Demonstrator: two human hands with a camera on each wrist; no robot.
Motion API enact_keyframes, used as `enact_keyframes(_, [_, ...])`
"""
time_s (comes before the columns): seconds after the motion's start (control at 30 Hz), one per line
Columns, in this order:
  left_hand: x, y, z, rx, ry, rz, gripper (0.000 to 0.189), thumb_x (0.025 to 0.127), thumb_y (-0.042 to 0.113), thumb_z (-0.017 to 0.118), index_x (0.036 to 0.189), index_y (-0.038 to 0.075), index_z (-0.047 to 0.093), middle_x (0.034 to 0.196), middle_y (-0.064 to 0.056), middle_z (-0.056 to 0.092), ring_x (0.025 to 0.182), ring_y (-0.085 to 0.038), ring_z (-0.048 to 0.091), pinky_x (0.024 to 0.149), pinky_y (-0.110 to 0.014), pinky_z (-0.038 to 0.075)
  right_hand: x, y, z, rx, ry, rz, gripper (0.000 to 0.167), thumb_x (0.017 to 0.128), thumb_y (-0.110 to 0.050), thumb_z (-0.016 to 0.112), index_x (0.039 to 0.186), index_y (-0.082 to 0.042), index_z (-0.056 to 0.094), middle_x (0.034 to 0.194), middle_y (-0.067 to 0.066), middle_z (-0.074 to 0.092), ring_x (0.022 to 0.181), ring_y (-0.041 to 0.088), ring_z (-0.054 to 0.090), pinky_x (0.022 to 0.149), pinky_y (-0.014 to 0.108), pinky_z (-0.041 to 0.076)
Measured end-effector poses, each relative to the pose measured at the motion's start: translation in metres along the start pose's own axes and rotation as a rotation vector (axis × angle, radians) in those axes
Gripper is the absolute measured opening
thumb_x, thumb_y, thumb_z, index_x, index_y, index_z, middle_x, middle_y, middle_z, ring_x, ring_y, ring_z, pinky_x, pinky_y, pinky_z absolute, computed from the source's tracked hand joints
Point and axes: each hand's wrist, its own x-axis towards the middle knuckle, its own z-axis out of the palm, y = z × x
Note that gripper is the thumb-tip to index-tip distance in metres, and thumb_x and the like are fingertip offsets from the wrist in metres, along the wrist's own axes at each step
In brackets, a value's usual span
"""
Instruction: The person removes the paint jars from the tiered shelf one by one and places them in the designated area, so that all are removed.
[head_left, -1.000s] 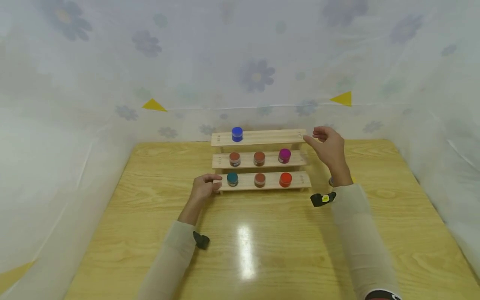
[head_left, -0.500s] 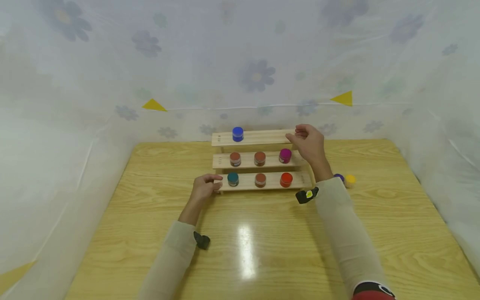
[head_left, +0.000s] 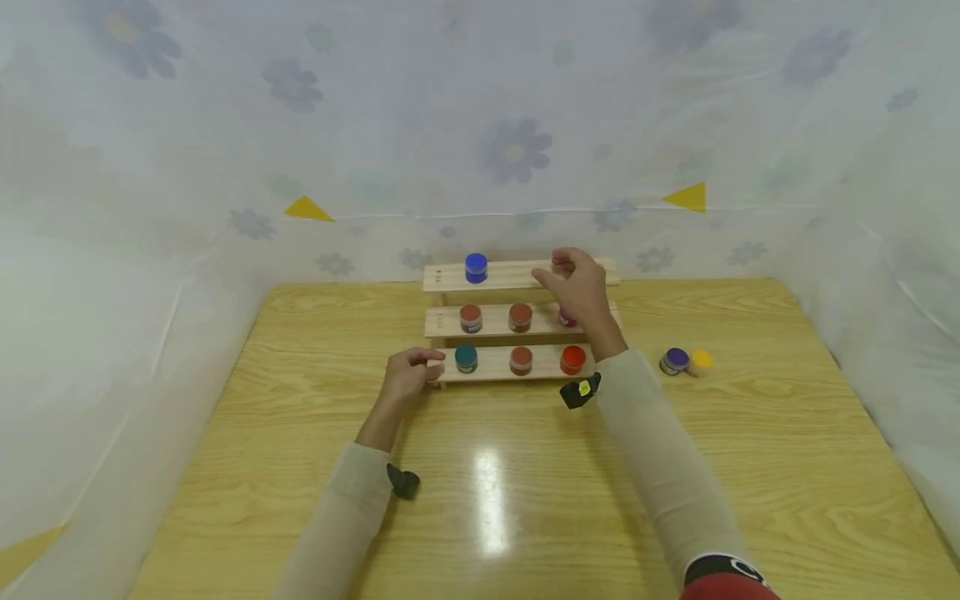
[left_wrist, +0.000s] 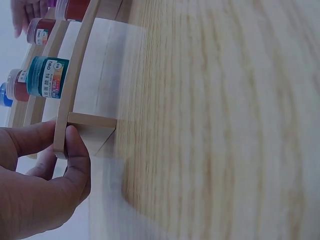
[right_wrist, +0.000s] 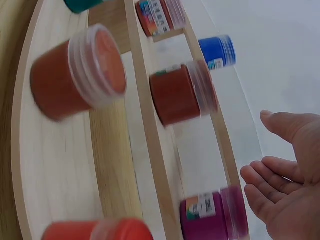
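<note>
A three-step wooden rack [head_left: 513, 275] carries small paint jars. At the left end of its lowest step, my left hand [head_left: 408, 375] pinches the board between thumb and fingers, as the left wrist view shows. A teal paint jar [left_wrist: 47, 76] stands just beyond those fingertips. Over the top step hovers my right hand [head_left: 581, 287], thumb and fingers spread apart, holding nothing. To its left on that step is a blue paint jar [head_left: 476, 268]. The magenta paint jar [right_wrist: 215, 215] on the middle step is partly covered by this hand in the head view.
Brown jars [head_left: 520, 317] stand on the middle and lowest steps, a red jar [head_left: 572, 359] on the lowest. Right of the rack, a purple jar [head_left: 675, 361] and a yellow jar [head_left: 701, 361] sit on the wooden table [head_left: 360, 533]. Behind is a flowered curtain [head_left: 390, 125].
My right hand has moved left along the top step, from its right end towards the blue jar. The purple and yellow jars have come into view. My left hand stays put.
</note>
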Motion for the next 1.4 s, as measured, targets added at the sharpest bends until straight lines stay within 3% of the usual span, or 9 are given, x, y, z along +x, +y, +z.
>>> enact_keyframes(0.13, [-0.001,0.001,0.001,-0.002,-0.004,0.000,0.024,0.088,0.004,0.062,0.111,0.000,0.066,0.142,-0.011,0.045,0.125,-0.027,0.043,0.100,-0.041,0.044,0.000,-0.006,0.009,-0.014,-0.021,-0.022,0.055,0.085,-0.036,0.069,0.128,-0.005,0.055,0.120,0.015,0.060,0.111,0.027,0.057,0.097,0.041,0.047])
enact_keyframes(0.27, [-0.001,0.001,0.002,-0.001,-0.005,-0.001,0.023,0.088,0.004,0.062,0.110,0.001,0.067,0.141,-0.011,0.045,0.120,-0.025,0.046,0.092,-0.033,0.048,0.001,-0.011,0.019,-0.006,-0.037,-0.050,0.055,0.085,-0.035,0.070,0.128,-0.003,0.055,0.120,0.015,0.060,0.110,0.027,0.057,0.097,0.040,0.047])
enact_keyframes(0.47, [-0.001,0.001,0.004,-0.012,-0.009,0.013,0.023,0.087,0.004,0.063,0.109,0.000,0.067,0.132,-0.012,0.050,0.094,-0.020,0.052,0.074,-0.024,0.049,0.004,-0.021,0.033,0.033,-0.049,-0.049,0.053,0.083,-0.031,0.072,0.125,-0.003,0.057,0.119,0.015,0.061,0.111,0.026,0.057,0.098,0.039,0.047])
enact_keyframes(0.7, [-0.002,0.002,0.006,-0.027,-0.009,0.025,0.023,0.087,0.003,0.062,0.109,-0.001,0.067,0.115,-0.012,0.053,0.075,-0.014,0.051,0.068,-0.024,0.047,0.004,-0.031,0.049,0.054,-0.047,-0.053,0.051,0.082,-0.028,0.075,0.123,-0.002,0.059,0.117,0.015,0.063,0.109,0.026,0.059,0.097,0.037,0.048])
enact_keyframes(0.83, [-0.002,0.002,0.008,-0.033,-0.010,0.030,0.023,0.086,0.002,0.062,0.109,-0.001,0.067,0.120,-0.012,0.053,0.082,-0.017,0.052,0.070,-0.024,0.048,0.003,-0.036,0.054,0.059,-0.049,-0.045,0.051,0.082,-0.028,0.075,0.123,-0.002,0.058,0.118,0.014,0.063,0.110,0.026,0.059,0.096,0.038,0.048])
enact_keyframes(0.97, [-0.003,0.002,0.010,-0.035,-0.014,0.023,0.024,0.086,0.002,0.063,0.109,-0.002,0.066,0.137,-0.013,0.047,0.113,-0.024,0.047,0.089,-0.033,0.049,0.003,-0.038,0.057,0.070,-0.048,-0.044,0.050,0.082,-0.027,0.075,0.122,-0.002,0.059,0.118,0.013,0.063,0.110,0.025,0.058,0.095,0.037,0.049])
enact_keyframes(1.07, [-0.004,0.002,0.011,-0.039,-0.012,0.014,0.023,0.086,0.003,0.064,0.108,-0.002,0.067,0.143,-0.013,0.043,0.130,-0.027,0.038,0.103,-0.041,0.043,0.004,-0.039,0.060,0.068,-0.053,-0.047,0.049,0.082,-0.026,0.075,0.122,-0.002,0.059,0.118,0.013,0.062,0.109,0.025,0.058,0.094,0.037,0.049])
enact_keyframes(1.2, [-0.005,0.003,0.012,-0.046,-0.013,0.015,0.023,0.086,0.003,0.063,0.108,-0.002,0.066,0.142,-0.014,0.045,0.131,-0.029,0.039,0.104,-0.043,0.043,0.003,-0.041,0.062,0.043,-0.067,-0.047,0.048,0.082,-0.025,0.074,0.121,-0.001,0.059,0.115,0.014,0.062,0.105,0.026,0.058,0.091,0.038,0.049])
enact_keyframes(1.4, [-0.007,0.004,0.014,-0.037,-0.012,0.017,0.023,0.087,0.002,0.062,0.108,-0.001,0.066,0.139,-0.013,0.047,0.121,-0.027,0.046,0.093,-0.036,0.047,0.000,-0.044,0.064,0.040,-0.064,-0.025,0.043,0.085,-0.021,0.072,0.120,0.001,0.059,0.111,0.016,0.063,0.102,0.027,0.059,0.091,0.038,0.050])
